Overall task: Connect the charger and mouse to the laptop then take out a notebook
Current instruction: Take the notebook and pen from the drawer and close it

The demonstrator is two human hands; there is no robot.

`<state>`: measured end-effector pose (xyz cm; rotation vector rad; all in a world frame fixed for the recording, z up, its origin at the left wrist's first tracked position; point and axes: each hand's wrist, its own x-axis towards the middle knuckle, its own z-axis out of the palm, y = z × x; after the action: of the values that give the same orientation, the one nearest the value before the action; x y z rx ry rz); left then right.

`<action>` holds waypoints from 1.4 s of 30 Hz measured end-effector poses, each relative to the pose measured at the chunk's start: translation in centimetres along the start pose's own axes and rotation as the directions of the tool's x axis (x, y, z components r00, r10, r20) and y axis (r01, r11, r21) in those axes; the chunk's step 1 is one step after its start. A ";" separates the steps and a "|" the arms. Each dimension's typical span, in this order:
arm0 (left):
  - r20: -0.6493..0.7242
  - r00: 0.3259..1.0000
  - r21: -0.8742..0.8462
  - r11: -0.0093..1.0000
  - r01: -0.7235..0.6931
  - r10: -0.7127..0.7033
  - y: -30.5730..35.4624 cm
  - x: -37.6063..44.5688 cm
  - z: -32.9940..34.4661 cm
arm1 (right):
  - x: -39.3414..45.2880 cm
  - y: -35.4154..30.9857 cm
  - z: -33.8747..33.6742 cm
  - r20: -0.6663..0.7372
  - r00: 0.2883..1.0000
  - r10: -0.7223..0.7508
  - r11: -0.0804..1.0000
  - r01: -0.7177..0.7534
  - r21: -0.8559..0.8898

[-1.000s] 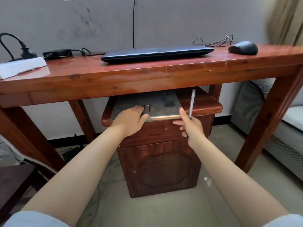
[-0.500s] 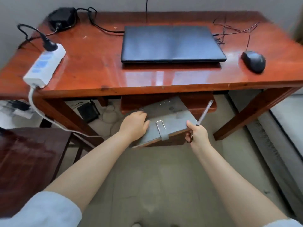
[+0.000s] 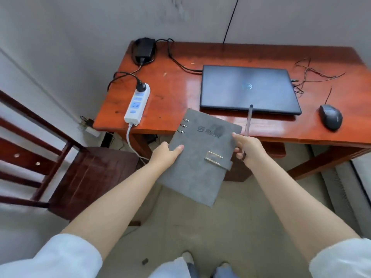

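Note:
A grey ring-bound notebook [image 3: 197,157] with a metal clasp is held in the air in front of the table's near edge. My left hand [image 3: 165,155] grips its left edge. My right hand [image 3: 248,150] grips its right edge and also holds a clear pen [image 3: 248,121] pointing up. The closed dark laptop [image 3: 249,89] lies on the red wooden table [image 3: 174,93]. A black charger brick [image 3: 144,49] sits at the back left, its cable running to the laptop's left side. The black mouse [image 3: 330,119] rests right of the laptop, its thin wire looping to the laptop's right side.
A white power strip [image 3: 137,104] with one black plug lies on the table's left part, its cord hanging over the edge. A dark wooden chair [image 3: 84,177] stands at the left. A low cabinet [image 3: 236,171] is under the table, mostly hidden. A sofa edge [image 3: 357,177] is at right.
The notebook came off the low cabinet under the table and rose to table height in both hands. My view climbed from under the table to above it.

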<state>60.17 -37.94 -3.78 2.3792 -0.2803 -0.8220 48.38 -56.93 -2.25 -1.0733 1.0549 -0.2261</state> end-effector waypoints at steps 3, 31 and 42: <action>-0.086 0.994 -0.057 0.996 0.067 -0.072 0.5 0.8 -1.9 | 1.0 -1.7 3.9 0.010 0.998 -0.054 0.971 0.055 -0.234; -0.308 0.848 0.025 0.887 0.460 -0.431 7.1 23.4 -7.3 | 24.3 -10.7 20.1 0.199 0.972 0.127 0.743 0.040 -0.668; -0.040 0.981 0.589 0.797 -0.131 0.191 6.3 24.3 -5.1 | 20.7 -9.3 16.2 0.388 0.914 -0.121 0.106 0.401 -0.910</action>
<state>82.36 -49.69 -8.70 2.8991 -0.7860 -0.5864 74.99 -64.49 -5.95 -2.5024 0.6872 0.4273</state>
